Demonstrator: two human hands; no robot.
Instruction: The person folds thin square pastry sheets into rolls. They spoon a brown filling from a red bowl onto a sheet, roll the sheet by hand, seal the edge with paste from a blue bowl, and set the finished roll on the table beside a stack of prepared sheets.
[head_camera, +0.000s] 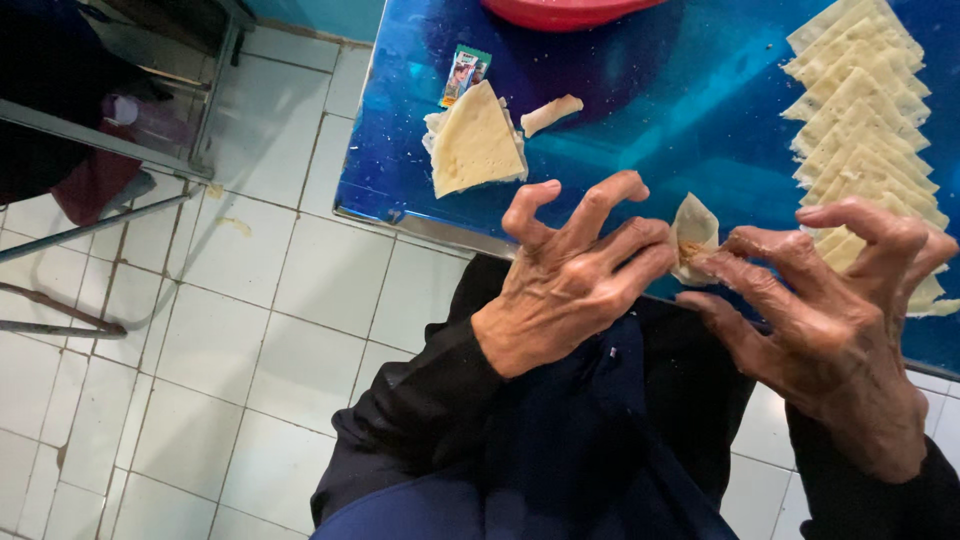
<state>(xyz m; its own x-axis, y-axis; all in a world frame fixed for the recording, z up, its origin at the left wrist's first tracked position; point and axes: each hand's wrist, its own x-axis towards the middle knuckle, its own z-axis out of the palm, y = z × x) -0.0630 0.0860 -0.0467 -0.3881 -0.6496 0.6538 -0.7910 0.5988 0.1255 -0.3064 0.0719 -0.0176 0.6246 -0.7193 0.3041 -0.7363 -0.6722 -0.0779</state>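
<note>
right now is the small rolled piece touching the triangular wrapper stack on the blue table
Apart. The head view shows blue table between the rolled piece and the triangular wrapper stack.

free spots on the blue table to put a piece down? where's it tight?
Bare blue table runs between the rolled piece and the wrapper row, below the red bowl. A narrow strip lies along the near edge under the triangular wrapper stack. Tight: the right side, and where both hands pinch the filled wrapper.
</note>
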